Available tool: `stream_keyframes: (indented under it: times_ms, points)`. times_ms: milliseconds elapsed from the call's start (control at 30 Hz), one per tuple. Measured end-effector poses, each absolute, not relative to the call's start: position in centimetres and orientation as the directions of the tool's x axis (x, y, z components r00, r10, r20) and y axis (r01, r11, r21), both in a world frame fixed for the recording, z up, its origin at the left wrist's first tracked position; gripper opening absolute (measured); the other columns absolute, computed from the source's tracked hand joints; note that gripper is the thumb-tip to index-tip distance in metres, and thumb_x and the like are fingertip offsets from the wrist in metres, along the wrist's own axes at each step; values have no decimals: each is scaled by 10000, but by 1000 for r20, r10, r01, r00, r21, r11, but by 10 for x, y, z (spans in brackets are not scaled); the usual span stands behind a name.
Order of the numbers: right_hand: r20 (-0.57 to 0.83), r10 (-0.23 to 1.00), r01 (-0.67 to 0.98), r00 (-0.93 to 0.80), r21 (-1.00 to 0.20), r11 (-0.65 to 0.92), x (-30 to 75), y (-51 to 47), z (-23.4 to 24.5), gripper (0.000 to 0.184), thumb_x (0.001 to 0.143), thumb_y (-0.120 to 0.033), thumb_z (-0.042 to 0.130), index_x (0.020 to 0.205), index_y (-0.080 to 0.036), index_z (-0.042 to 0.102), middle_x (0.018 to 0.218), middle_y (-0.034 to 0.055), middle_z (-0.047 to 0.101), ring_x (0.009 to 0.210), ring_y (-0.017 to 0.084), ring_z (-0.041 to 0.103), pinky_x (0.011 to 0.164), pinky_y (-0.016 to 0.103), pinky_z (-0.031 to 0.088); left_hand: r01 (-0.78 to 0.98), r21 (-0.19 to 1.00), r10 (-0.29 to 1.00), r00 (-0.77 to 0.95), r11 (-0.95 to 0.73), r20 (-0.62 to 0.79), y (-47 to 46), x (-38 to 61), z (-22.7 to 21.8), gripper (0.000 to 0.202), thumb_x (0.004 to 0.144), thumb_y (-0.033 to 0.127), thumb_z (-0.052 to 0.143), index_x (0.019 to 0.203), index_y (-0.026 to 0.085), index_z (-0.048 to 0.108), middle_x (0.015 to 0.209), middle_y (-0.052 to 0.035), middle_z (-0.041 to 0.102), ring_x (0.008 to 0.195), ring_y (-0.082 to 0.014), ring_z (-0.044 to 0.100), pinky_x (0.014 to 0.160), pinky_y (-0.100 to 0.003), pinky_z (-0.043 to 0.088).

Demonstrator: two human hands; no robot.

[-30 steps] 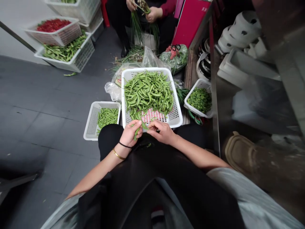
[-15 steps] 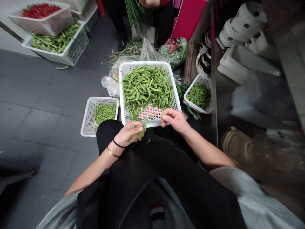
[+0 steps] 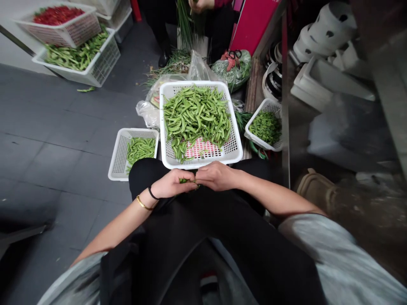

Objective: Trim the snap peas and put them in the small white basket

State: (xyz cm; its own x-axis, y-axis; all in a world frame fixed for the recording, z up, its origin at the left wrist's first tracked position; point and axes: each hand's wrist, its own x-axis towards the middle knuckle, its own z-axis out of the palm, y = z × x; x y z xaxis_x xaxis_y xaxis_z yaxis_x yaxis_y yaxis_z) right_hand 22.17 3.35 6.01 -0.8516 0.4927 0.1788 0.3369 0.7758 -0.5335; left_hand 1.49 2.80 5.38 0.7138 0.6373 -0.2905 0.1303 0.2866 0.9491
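Note:
My left hand point(image 3: 171, 184) and my right hand point(image 3: 215, 176) meet over my lap, both closed on a green pea pod point(image 3: 184, 181) pinched between their fingertips. Just beyond them stands a large white basket point(image 3: 234, 149) heaped with green pea pods point(image 3: 195, 116). A smaller white basket point(image 3: 118, 157) to its left holds a small pile of pods point(image 3: 140, 149). My legs in black trousers lie under both hands.
A small basket of chopped greens point(image 3: 266, 126) sits at the right, against a metal counter edge point(image 3: 284, 106). Another person point(image 3: 197, 5) across the floor handles long green stalks. Baskets of green pods point(image 3: 76, 57) and red chillies point(image 3: 54, 15) stand far left. Plastic bags point(image 3: 149, 112) lie behind the big basket.
My right hand has come back from the big basket to meet the left one. Both hands now pinch the pod together over my lap.

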Motion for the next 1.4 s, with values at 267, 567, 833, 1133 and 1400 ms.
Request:
stream_keyframes:
  times_ms: [267, 567, 833, 1133, 1400]
  points:
    - [386, 814, 548, -435, -604, 579, 213, 40, 47, 290, 947, -277, 391, 786, -178, 612, 717, 45, 632, 684, 134, 570, 677, 246, 442, -410, 857, 950, 160, 312, -269, 22, 47, 41, 271, 813, 407, 616, 759, 144, 583, 521, 29, 520, 337, -49, 376, 322, -175, 284]
    - [209, 739, 423, -640, -707, 567, 259, 70, 61, 239, 927, -268, 462, 805, -155, 635, 673, 15, 630, 608, 95, 565, 618, 203, 432, -392, 867, 948, 52, 308, -314, 37, 1, 24, 190, 756, 308, 679, 825, 147, 609, 539, 45, 516, 365, -44, 380, 333, -165, 289]
    - [85, 702, 188, -707, -934, 303, 231, 63, 69, 245, 919, -294, 487, 838, -137, 656, 672, 9, 635, 624, 83, 590, 633, 193, 477, 37, 964, 566, 803, 263, -185, 48, 27, 18, 275, 631, 277, 776, 848, 125, 702, 617, -3, 592, 531, -93, 498, 509, -207, 397]
    - [136, 924, 151, -357, -968, 201, 258, 57, 79, 251, 896, -347, 522, 831, -145, 655, 673, 14, 662, 586, 102, 610, 572, 220, 502, 65, 917, 788, 489, 394, -374, 35, 1, 20, 372, 660, 465, 728, 788, 120, 670, 459, 45, 479, 339, -39, 344, 337, -164, 241]
    - [-422, 658, 778, -623, -415, 471, 256, 125, 11, 224, 768, -355, 648, 880, -172, 713, 837, 59, 707, 792, 194, 645, 689, 264, 449, -457, 728, 848, 405, 512, -342, 29, -13, 16, 170, 694, 265, 713, 769, 140, 626, 512, 37, 450, 381, -56, 406, 304, -134, 245]
